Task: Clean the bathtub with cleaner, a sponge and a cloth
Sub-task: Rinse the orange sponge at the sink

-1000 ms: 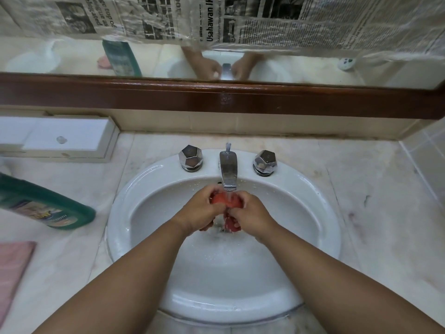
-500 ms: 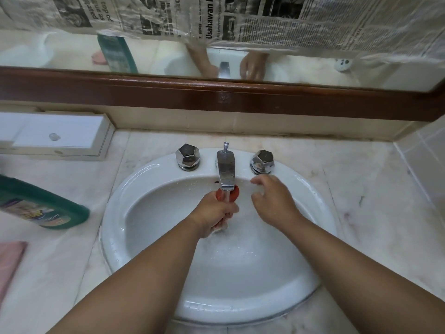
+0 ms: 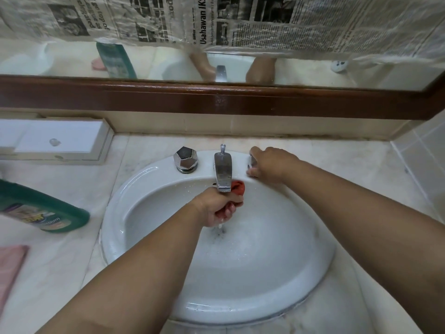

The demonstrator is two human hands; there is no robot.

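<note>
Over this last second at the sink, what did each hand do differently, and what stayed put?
The right hand let go of the red sponge, moved back and to the right, and now covers the right tap knob. The left hand kept squeezing the sponge alone under the spout, water dripping below it. The left knob, green bottle and pink cloth did not move.

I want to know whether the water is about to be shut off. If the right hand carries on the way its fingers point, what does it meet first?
The right hand already covers the right-side chrome tap knob, so it meets that knob first; whether it grips is unclear.
</note>
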